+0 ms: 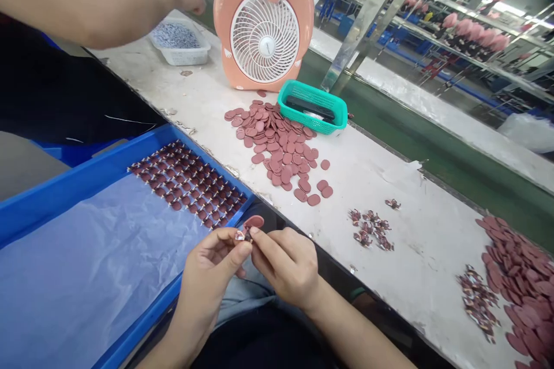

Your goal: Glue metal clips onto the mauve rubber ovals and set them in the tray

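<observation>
My left hand (pixel 212 277) and my right hand (pixel 288 265) meet over my lap, both pinching one small assembly: a dusty-pink oval pad (pixel 253 222) with a small shiny clip piece (pixel 240 236) under it. The hands hover just off the near right corner of a blue tray (pixel 64 190), where rows of finished pieces (pixel 188 181) lie on a clear plastic sheet (pixel 86 265). A heap of loose pink pads (pixel 281 147) and a small cluster of clip pieces (pixel 372 229) lie on the white bench (pixel 389 184) beyond my hands.
A pink bear-shaped desk fan (pixel 265 23) and a teal basket (pixel 312 106) stand at the bench's back. Another person's arm (pixel 99 3) reaches over a white tub of small parts (pixel 179 43). More pads (pixel 523 282) and clips (pixel 476 300) lie right. A green conveyor (pixel 433 150) runs behind.
</observation>
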### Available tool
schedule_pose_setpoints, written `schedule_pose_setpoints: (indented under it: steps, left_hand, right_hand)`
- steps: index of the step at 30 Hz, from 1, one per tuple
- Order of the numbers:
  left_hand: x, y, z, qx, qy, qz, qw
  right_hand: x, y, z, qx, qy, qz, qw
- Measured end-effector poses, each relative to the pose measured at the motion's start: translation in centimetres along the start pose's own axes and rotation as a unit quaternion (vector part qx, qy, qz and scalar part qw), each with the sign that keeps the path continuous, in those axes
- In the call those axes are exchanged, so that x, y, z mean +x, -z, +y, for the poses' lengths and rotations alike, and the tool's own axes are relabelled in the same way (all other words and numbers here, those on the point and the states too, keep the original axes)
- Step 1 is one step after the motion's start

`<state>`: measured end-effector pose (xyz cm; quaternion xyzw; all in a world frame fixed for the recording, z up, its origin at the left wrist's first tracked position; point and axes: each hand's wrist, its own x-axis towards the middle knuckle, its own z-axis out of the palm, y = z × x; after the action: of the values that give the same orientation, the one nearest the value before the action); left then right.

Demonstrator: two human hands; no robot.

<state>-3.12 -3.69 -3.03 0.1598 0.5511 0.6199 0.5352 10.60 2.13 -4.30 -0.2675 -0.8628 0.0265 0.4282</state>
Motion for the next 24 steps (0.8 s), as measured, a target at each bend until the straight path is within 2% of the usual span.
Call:
schedule_pose_setpoints:
  steps: [3,5,7,10,13,16,20,24]
  left_hand:
    - [0.2,0.5,0.2,0.026,0.01,0.03,0.999]
    - [0.8,1.6,0.0,0.069,0.006,0.049,0.996]
    - [2.1,3.6,-0.4,0.136,-0.007,0.077,0.988]
    - [5.4,7.8,-1.0,0.231,-0.02,0.127,0.964]
    - [9.4,12.5,-1.5,0.358,-0.022,0.177,0.917]
    - [12.6,15.6,-1.9,0.485,-0.014,0.176,0.857]
    - [14.6,17.1,-2.6,0.581,-0.007,0.147,0.8]
    - [15.6,17.5,-3.3,0.622,0.0,0.138,0.771]
  right_hand:
    - [0.5,-1.2,-0.5,0.006,0.005,-0.011,1.0]
    - [0.8,-1.2,-0.9,0.011,0.012,-0.022,1.0]
    - [0.9,-0.7,-1.3,0.02,0.034,-0.027,0.999]
    - [0.3,0.6,-1.4,0.035,0.05,-0.03,0.998]
    - [-1.1,1.7,-0.9,0.033,0.021,-0.035,0.999]
    - [-2.4,2.4,-0.1,0.008,-0.012,-0.041,0.999]
    - [-3.3,3.3,0.5,-0.024,-0.039,-0.043,0.998]
    - [-3.7,4.1,1.0,-0.042,-0.055,-0.045,0.997]
